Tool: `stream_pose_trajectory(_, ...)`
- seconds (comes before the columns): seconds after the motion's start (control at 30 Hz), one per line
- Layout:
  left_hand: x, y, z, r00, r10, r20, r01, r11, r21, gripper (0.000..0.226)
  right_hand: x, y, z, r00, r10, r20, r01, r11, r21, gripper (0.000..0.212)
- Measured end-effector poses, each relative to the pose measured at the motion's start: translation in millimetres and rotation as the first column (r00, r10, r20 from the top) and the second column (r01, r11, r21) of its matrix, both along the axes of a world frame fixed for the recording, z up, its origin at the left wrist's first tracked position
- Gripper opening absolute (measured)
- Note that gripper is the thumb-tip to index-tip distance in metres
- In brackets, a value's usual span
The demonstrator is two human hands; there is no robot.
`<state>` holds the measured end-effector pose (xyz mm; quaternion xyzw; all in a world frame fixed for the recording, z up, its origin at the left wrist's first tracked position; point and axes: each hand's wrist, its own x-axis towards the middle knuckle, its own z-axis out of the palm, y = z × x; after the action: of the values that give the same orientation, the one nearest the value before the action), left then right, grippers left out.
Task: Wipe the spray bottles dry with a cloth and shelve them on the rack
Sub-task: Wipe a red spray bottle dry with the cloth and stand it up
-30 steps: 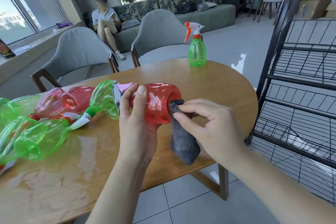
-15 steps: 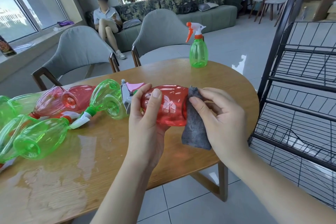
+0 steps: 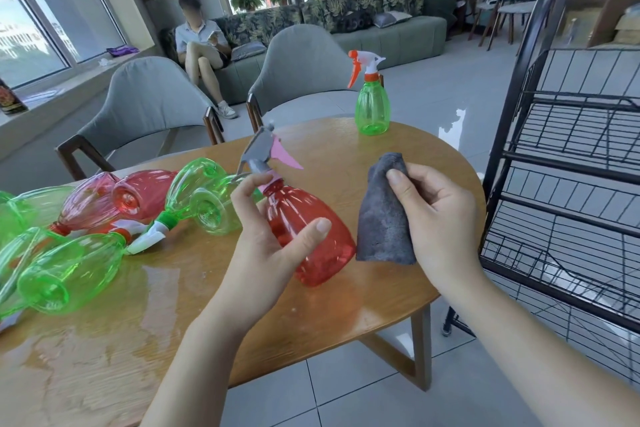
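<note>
My left hand [image 3: 268, 236] grips a red spray bottle [image 3: 311, 246] with a grey and pink trigger head, tilted nearly upright above the wooden table [image 3: 173, 322]. My right hand [image 3: 436, 215] holds a grey cloth [image 3: 384, 215] just right of the bottle, a little apart from it. Several green and red bottles [image 3: 86, 229] lie on their sides at the table's left. One green bottle [image 3: 372, 104] with an orange trigger stands upright at the far edge. The black wire rack [image 3: 571, 184] stands to the right.
Water film glistens on the table's near left part [image 3: 69, 357]. Two grey chairs [image 3: 149, 104] stand behind the table. A person [image 3: 201, 45] sits on a sofa in the background. Tiled floor [image 3: 346, 392] lies between table and rack.
The red bottle turned from lying sideways to nearly upright in my left hand. My right hand drew the cloth off the bottle's base and to the right.
</note>
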<state>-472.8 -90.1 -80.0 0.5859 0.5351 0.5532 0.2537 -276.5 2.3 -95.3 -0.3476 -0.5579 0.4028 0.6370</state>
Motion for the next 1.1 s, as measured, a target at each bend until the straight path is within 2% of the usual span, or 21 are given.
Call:
stream_pose_trajectory(0.13,-2.3,-4.8,-4.8,0.999,-0.036,-0.009,0.035,0.997,-0.067,0.073,3.7,5.5,8.5,0.999,-0.038,-0.03,0.038,0.999,0.006,0.012)
stream_pose_trajectory(0.23,-3.3,-8.2,-7.6,0.999,-0.042,-0.013,0.041,0.996,-0.084,0.078,4.8,7.8,13.2,0.996,-0.087,0.015,0.086,0.994,0.072,0.013)
stream_pose_trajectory(0.33,0.3,-12.0,-7.7,0.997,-0.051,-0.05,0.046,0.993,-0.105,0.081,5.8,9.8,19.6,0.968,-0.211,0.136,0.164,0.942,0.292,0.015)
stream_pose_trajectory(0.43,6.3,-15.4,-3.7,0.988,-0.071,-0.137,0.056,0.992,-0.11,0.077,4.7,9.7,24.5,0.907,-0.386,0.172,0.235,0.8,0.553,0.014)
stream_pose_trajectory(0.5,10.0,-15.6,-2.2,0.979,-0.081,-0.185,0.064,0.993,-0.095,0.076,2.5,10.9,23.0,0.86,-0.474,0.189,0.267,0.733,0.625,0.014)
stream_pose_trajectory(0.63,15.1,-13.9,0.5,0.966,-0.098,-0.238,0.082,0.994,-0.075,0.071,-3.1,11.3,15.4,0.797,-0.552,0.246,0.312,0.725,0.614,0.015)
stream_pose_trajectory(0.93,17.8,-11.9,-0.8,0.948,-0.094,-0.305,0.083,0.995,-0.048,0.069,-20.6,5.8,14.8,0.877,-0.411,0.249,0.156,0.734,0.661,0.018)
stream_pose_trajectory(1.1,21.2,-14.2,-2.5,0.966,-0.081,-0.247,0.074,0.997,-0.038,0.068,-11.4,10.9,13.0,0.846,-0.445,0.294,0.15,0.727,0.67,0.02)
